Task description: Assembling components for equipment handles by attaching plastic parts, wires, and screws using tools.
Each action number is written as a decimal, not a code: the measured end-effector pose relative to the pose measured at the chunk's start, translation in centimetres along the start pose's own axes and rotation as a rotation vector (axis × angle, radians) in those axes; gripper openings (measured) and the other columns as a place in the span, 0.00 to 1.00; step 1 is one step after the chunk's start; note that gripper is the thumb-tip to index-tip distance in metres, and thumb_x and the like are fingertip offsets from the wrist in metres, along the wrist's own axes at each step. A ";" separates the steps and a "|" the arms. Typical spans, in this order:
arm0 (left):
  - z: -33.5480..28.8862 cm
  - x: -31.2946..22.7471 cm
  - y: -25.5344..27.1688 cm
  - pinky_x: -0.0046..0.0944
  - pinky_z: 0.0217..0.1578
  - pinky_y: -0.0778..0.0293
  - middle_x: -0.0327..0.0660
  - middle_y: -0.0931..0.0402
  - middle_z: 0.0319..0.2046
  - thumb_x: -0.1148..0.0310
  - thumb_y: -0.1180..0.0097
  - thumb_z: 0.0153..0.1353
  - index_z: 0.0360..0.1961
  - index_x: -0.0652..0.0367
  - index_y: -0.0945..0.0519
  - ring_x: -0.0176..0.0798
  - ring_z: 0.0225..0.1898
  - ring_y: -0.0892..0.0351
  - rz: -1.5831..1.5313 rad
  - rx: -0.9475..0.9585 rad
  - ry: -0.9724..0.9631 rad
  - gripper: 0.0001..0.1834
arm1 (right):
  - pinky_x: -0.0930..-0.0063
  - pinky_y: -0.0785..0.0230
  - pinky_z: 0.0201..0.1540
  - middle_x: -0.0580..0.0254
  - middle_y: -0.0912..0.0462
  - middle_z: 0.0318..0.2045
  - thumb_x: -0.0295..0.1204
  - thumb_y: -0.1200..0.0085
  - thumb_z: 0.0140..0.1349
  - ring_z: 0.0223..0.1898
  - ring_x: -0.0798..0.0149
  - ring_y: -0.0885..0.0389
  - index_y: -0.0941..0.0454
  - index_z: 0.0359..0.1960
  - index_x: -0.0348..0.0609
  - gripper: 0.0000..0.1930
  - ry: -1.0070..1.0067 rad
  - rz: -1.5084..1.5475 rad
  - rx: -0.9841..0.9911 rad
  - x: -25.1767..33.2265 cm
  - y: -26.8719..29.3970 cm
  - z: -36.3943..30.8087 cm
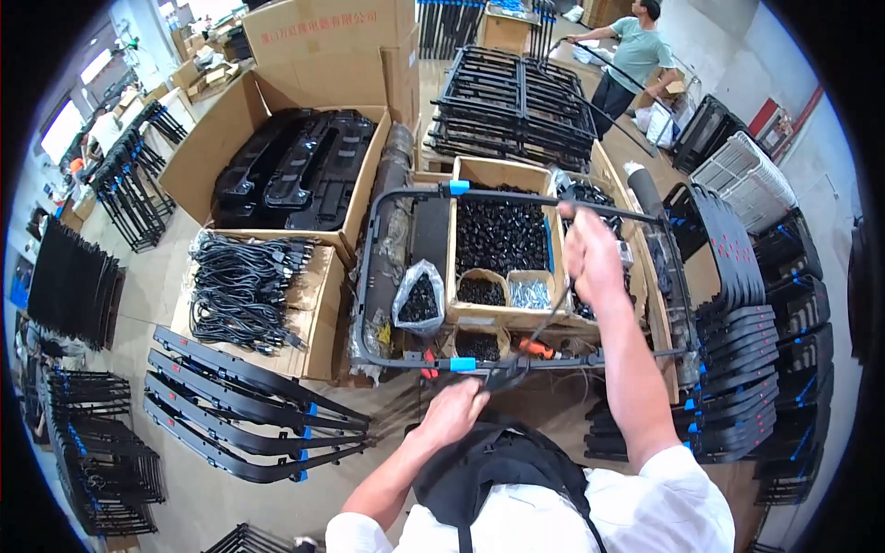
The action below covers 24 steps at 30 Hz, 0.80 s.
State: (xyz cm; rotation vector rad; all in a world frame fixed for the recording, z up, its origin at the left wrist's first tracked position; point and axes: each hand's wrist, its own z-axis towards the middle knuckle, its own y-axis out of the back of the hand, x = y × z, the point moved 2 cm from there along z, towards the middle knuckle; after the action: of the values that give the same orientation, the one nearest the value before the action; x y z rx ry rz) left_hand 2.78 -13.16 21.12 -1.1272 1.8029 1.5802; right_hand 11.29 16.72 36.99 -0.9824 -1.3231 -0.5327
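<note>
A black tubular frame (367, 276) with rounded corners and blue tape on its bars lies across the parts boxes in front of me. My left hand (452, 412) is closed just below the frame's near bar, on a black cord (551, 318). The cord runs up and to the right from there toward my right hand (590, 253), which is raised over the far half of the frame. Its fingers are curled, apparently round the other end of the cord, close to the far bar. Near my left fingers the cord bunches into a dark loop, partly blurred.
A carton box (502, 173) holds black plastic parts and silver screws. Bundled power cords (249, 290) lie on a carton at left, before a large box of black covers (304, 166). Curved black bars (244, 405) and stacked frames (516, 101) stand around. A co-worker (636, 60) handles a bar behind.
</note>
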 end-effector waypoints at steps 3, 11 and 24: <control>-4.4 2.2 -1.4 0.55 0.61 0.23 0.60 0.18 0.56 0.59 0.43 0.72 0.65 0.63 0.22 0.65 0.59 0.19 0.073 -0.048 -0.233 0.25 | 0.83 0.48 0.20 0.81 0.36 0.22 0.32 0.54 0.82 0.18 0.82 0.41 0.23 0.67 0.38 0.18 -0.090 -0.004 0.154 -2.1 -1.3 -5.9; -6.5 -8.0 10.1 0.45 0.58 0.24 0.48 0.16 0.51 0.75 0.42 0.68 0.51 0.65 0.16 0.50 0.52 0.17 -0.151 -1.124 -0.102 0.13 | 0.82 0.47 0.26 0.79 0.32 0.23 0.28 0.53 0.81 0.23 0.81 0.39 0.22 0.65 0.33 0.17 -0.256 0.101 0.553 -4.7 0.9 -15.1; -3.5 -9.2 -0.5 0.38 0.44 0.19 0.39 0.15 0.38 0.52 0.53 0.83 0.51 0.62 0.17 0.34 0.37 0.16 -1.440 -0.631 -0.023 0.23 | 0.69 0.18 0.47 0.50 0.09 0.45 0.23 0.41 0.71 0.42 0.55 0.09 0.15 0.57 0.36 0.15 0.252 -0.467 0.857 -7.6 4.0 -19.6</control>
State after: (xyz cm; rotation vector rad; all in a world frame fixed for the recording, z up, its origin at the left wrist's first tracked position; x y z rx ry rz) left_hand 8.69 -14.08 28.92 -1.9469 0.0797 1.1010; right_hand 23.69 1.00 29.59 0.1001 -1.3576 -0.3551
